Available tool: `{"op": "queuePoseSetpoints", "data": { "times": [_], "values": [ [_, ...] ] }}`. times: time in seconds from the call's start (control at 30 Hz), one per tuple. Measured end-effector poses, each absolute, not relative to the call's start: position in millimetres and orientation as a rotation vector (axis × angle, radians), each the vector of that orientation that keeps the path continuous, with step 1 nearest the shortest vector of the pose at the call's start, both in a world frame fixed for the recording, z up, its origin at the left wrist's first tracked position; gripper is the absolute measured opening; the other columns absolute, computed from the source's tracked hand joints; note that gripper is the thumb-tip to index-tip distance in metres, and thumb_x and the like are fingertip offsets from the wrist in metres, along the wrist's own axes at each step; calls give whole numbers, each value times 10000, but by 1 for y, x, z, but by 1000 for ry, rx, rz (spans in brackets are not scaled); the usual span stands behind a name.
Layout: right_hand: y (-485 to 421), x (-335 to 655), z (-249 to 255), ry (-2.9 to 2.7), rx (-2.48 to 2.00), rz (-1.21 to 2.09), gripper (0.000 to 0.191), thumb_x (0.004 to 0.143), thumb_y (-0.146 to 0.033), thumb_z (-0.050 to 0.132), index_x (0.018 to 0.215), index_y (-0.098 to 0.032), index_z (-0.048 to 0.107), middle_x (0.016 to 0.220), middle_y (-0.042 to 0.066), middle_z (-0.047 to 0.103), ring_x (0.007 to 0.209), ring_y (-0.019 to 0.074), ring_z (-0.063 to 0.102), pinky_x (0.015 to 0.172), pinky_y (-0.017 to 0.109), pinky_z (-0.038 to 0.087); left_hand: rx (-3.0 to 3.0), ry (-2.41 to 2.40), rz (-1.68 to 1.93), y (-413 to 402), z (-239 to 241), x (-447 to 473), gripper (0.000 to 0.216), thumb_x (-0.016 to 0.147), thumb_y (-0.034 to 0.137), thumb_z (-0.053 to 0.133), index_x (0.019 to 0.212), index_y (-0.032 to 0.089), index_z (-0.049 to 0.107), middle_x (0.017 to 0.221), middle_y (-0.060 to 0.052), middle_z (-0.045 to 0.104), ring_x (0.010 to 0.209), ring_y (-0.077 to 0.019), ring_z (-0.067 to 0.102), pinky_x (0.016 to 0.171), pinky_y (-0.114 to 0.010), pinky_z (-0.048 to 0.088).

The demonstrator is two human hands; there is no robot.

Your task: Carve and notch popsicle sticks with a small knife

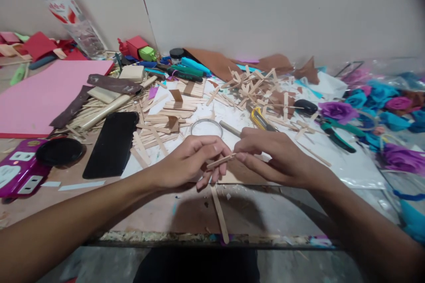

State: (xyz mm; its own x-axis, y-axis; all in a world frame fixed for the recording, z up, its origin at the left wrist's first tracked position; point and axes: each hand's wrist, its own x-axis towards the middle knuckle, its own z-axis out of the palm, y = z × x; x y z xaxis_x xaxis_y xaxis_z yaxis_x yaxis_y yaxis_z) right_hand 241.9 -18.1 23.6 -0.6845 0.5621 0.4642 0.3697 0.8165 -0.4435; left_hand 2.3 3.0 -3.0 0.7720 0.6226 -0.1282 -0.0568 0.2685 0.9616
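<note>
Right hand: thumb and forefinger of the right hand [272, 152] are clamped on one end of a short wooden stick [219, 162], probably because a fingertip pinch suits something that skinny.
Left hand: the left hand [195, 159] has its fingers loosely curled, a bit apart, with the stick crossing in front of them. Looks like a backstop to me, but I can't tell if anything's really gripping there.
Short stick: up between both hands, tilted, over the near side of the worktable [149, 212]. One layer or two? Too small to say.
Grey rod: pokes out past the right knuckles, this grey rod [229, 128]. Held or just lying behind? Can't tell, honestly.
Board under the hands: there's a brown board [242, 174] below, maybe to save the tabletop.
Loose stick: one wooden stick [219, 214] lies pointing at the near edge, easy to grab I guess.
Stick piles: a flat stack [159, 130] left of centre, a messier heap [252, 82] farther back, both probably parked within reach.
Cutter: the yellow cutter [260, 119] sits just beyond the right hand, handy spot imo.
Phone: the black phone [109, 146] lies flat off to the left.
</note>
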Motion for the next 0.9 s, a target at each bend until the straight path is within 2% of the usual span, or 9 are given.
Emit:
{"op": "queuePoseSetpoints", "data": {
  "times": [0.2,0.33,0.47,0.63,0.9],
  "values": [
    [-19,237,24,-2285,-892,570,70,1018,-165,581,978,-145,635,820,-9,619,700,76,536,666,199,413,1334,690,559,3,0,3,287,960,379,704,849,116,681,680,-25,679,438,-48,501,378,-143,355],
    [-22,228,25,-2152,-1072,755,82,976,-137,584,908,-163,622,657,-72,547,551,55,435,510,183,333,1454,721,669,3,4,6,270,962,292,695,765,109,690,635,-12,673,489,-37,529,456,-124,394],
    [-25,222,22,-1999,-1199,925,51,928,-144,630,887,-170,615,587,-98,504,489,48,381,441,191,270,1543,764,679,1,3,5,273,974,323,674,797,116,702,656,-20,689,511,-52,539,476,-145,393],
    [-27,216,23,-1820,-1275,1200,69,935,-197,619,872,-181,594,525,-105,520,418,47,413,408,194,276,1688,794,688,0,-2,3,327,997,383,629,816,120,703,691,-45,705,559,-90,576,518,-191,406],
    [-28,214,27,-1735,-1320,1351,87,884,-167,587,802,-187,606,448,-115,439,375,54,401,360,192,259,2081,772,808,-4,-2,4,238,1000,269,591,840,143,715,631,10,651,528,-77,502,539,-211,359]
  ]
}}
